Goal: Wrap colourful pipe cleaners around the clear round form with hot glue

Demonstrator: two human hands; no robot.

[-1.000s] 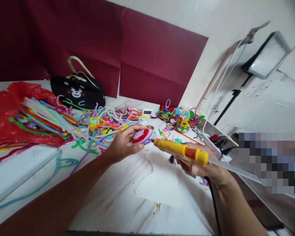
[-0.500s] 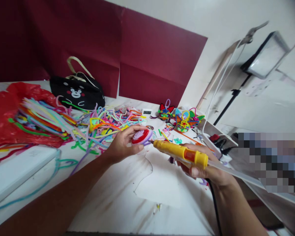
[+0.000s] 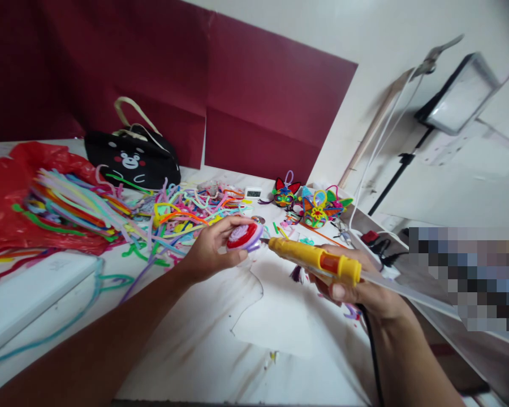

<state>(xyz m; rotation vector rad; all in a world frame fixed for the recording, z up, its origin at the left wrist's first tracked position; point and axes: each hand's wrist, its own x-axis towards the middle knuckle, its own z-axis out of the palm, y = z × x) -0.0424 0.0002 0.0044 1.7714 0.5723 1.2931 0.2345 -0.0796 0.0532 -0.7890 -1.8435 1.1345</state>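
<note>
Red-and-lilac disc (image 3: 242, 237), pinched in left hand's (image 3: 210, 249) fingers; yellow glue gun (image 3: 307, 259), gripped by right hand (image 3: 365, 291), whose nozzle (image 3: 264, 241) now stands farther from the disc, apparently interrupting application.

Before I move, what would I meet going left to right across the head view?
Red plastic bag → black bag → red-and-lilac disc, held by the left hand → yellow glue gun, held by the right hand → lamp panel.
</note>
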